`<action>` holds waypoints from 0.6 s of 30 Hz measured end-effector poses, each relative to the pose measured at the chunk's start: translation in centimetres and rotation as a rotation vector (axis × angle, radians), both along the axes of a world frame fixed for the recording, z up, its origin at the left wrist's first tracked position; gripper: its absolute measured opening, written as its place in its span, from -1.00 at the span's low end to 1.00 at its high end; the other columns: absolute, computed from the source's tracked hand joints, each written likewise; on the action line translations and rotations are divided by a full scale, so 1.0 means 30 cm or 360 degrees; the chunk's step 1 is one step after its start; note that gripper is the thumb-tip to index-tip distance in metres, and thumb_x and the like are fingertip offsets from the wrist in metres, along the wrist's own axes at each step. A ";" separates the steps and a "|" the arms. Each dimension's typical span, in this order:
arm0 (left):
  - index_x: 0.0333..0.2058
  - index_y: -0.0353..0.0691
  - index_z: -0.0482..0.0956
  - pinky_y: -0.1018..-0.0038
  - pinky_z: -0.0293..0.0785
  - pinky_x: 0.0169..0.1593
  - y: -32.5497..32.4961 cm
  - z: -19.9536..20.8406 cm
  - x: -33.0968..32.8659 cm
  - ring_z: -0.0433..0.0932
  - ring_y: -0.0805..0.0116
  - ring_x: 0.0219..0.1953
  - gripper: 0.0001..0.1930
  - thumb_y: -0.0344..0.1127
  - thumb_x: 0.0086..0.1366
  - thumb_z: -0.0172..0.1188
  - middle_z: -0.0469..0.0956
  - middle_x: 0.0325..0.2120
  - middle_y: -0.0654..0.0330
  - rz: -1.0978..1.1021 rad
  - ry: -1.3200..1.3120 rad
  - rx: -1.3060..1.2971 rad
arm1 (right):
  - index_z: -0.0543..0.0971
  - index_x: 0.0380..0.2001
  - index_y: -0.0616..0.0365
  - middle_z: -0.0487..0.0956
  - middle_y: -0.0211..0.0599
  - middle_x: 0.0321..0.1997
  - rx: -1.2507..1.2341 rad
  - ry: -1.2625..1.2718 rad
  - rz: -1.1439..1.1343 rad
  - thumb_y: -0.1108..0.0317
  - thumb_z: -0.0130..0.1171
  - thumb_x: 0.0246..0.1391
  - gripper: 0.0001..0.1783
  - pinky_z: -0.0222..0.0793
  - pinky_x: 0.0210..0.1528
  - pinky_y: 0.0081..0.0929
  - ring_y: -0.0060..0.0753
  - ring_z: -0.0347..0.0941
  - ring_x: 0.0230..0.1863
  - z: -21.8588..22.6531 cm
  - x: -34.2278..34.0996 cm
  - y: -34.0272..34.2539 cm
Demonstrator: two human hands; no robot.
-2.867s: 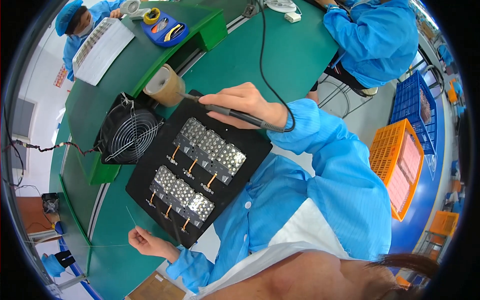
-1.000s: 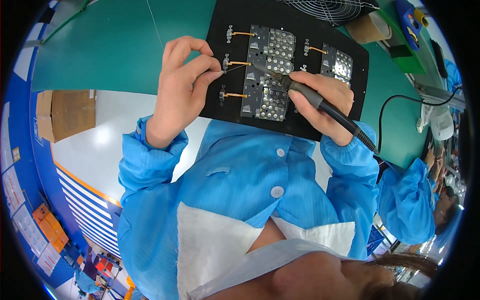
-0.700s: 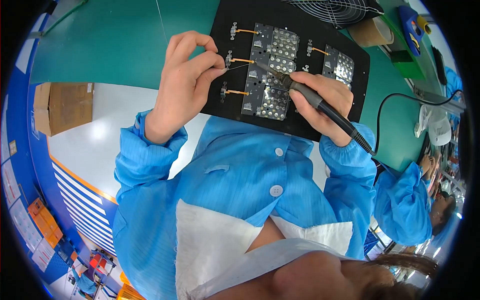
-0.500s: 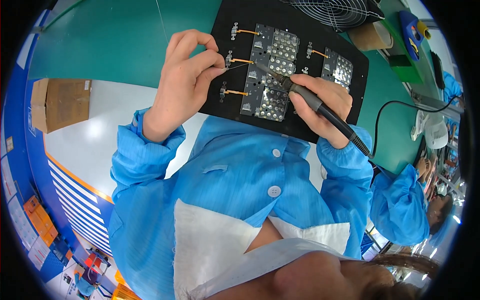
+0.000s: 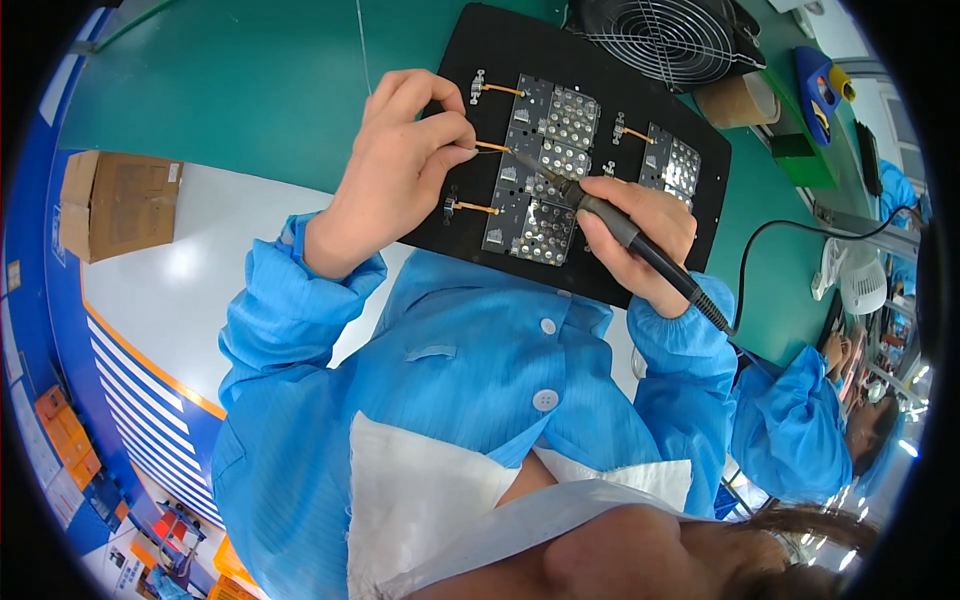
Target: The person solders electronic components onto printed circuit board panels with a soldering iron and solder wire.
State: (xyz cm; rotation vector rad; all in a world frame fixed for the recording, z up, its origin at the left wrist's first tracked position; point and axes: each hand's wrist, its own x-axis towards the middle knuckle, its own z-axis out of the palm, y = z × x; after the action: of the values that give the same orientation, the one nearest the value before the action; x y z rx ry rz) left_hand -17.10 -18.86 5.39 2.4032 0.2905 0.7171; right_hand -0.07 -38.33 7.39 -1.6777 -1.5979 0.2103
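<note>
My left hand [image 5: 400,165] pinches a thin solder wire [image 5: 363,45] between thumb and forefinger; its short end reaches toward the middle circuit board [image 5: 520,145]. My right hand [image 5: 650,225] grips a soldering iron [image 5: 660,262], its tip near the end of an orange flex cable [image 5: 494,147] on that board. Whether tip and wire touch, I cannot tell. Another board [image 5: 548,232] is nearer to me, with its own flex cable [image 5: 476,207] and small connector. The boards lie on a black pad [image 5: 500,35]; my left fingers hide the middle cable's outer end.
Further boards [image 5: 672,160] are on the pad's right. Behind stand a round fan grille [image 5: 660,40] and a brown roll [image 5: 737,100] on the green bench [image 5: 240,90]. A black cord [image 5: 745,240] trails right. A cardboard box [image 5: 120,205] is at left; a co-worker's blue sleeve [image 5: 795,425] is at right.
My left fingers have come closer to the middle board and the iron tip, shortening the visible wire end. The view has shifted slightly, so the pad sits lower.
</note>
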 end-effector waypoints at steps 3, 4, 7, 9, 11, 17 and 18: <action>-0.48 -0.29 0.52 0.32 0.31 -0.04 0.002 -0.007 0.014 0.35 0.14 -0.08 -0.90 -0.57 -0.01 0.24 0.40 -0.25 0.17 -0.0014 -0.0021 0.0036 | 0.60 -0.24 0.24 0.62 -0.16 -0.45 -0.0003 0.0025 0.0008 0.39 0.30 -0.09 -0.71 0.46 -0.43 -0.53 -0.30 0.59 -0.49 0.001 0.002 -0.001; -0.50 -0.28 0.51 0.30 0.28 -0.01 0.001 -0.010 0.018 0.34 0.14 -0.07 -0.91 -0.55 0.01 0.23 0.40 -0.25 0.17 -0.0025 -0.0021 0.0003 | 0.60 -0.24 0.24 0.62 -0.16 -0.45 0.0000 0.0022 0.0013 0.39 0.30 -0.09 -0.71 0.46 -0.43 -0.53 -0.30 0.59 -0.49 0.001 0.004 0.001; -0.50 -0.28 0.49 0.32 0.31 -0.04 -0.002 -0.015 0.030 0.35 0.14 -0.08 -0.91 -0.57 0.01 0.22 0.39 -0.27 0.16 -0.0033 -0.0035 0.0004 | 0.60 -0.25 0.24 0.62 -0.16 -0.45 0.0036 -0.0011 0.0019 0.40 0.30 -0.09 -0.72 0.46 -0.43 -0.53 -0.30 0.59 -0.49 -0.001 0.005 0.002; -0.49 -0.30 0.48 0.35 0.34 -0.10 -0.004 -0.021 0.036 0.38 0.15 -0.13 -0.91 -0.59 0.02 0.21 0.39 -0.27 0.15 -0.0042 -0.0052 -0.0061 | 0.60 -0.24 0.25 0.62 -0.16 -0.45 -0.0012 0.0032 0.0008 0.40 0.30 -0.10 -0.71 0.46 -0.42 -0.52 -0.29 0.59 -0.49 -0.001 0.007 0.001; -0.48 -0.31 0.47 0.38 0.37 -0.16 -0.004 -0.029 0.039 0.40 0.15 -0.18 -0.90 -0.60 0.03 0.20 0.38 -0.28 0.14 -0.0049 -0.0069 -0.0128 | 0.60 -0.24 0.25 0.62 -0.16 -0.45 0.0011 0.0026 0.0009 0.41 0.30 -0.10 -0.71 0.46 -0.42 -0.52 -0.29 0.59 -0.48 -0.002 0.007 0.001; -0.39 -0.35 0.48 0.42 0.39 -0.33 -0.001 -0.041 0.048 0.44 0.19 -0.39 -0.88 -0.59 0.07 0.21 0.38 -0.33 0.12 -0.0030 0.0071 -0.0657 | 0.59 -0.23 0.26 0.61 -0.17 -0.47 -0.0028 0.0036 -0.0018 0.41 0.30 -0.09 -0.70 0.44 -0.43 -0.51 -0.29 0.59 -0.48 0.008 0.003 0.003; -0.39 -0.34 0.50 0.40 0.39 -0.32 0.000 -0.050 0.047 0.44 0.19 -0.38 -0.87 -0.57 0.06 0.24 0.39 -0.33 0.12 -0.0018 0.0101 -0.0596 | 0.59 -0.23 0.26 0.61 -0.17 -0.47 -0.0053 0.0020 -0.0020 0.41 0.30 -0.09 -0.70 0.44 -0.42 -0.51 -0.29 0.58 -0.48 0.014 -0.001 0.003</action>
State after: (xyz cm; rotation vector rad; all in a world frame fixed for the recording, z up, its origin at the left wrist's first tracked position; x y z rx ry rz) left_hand -15.69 -18.86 3.87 2.0710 0.3991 0.5283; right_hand -0.10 -38.25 7.80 -1.7082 -1.5818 0.2418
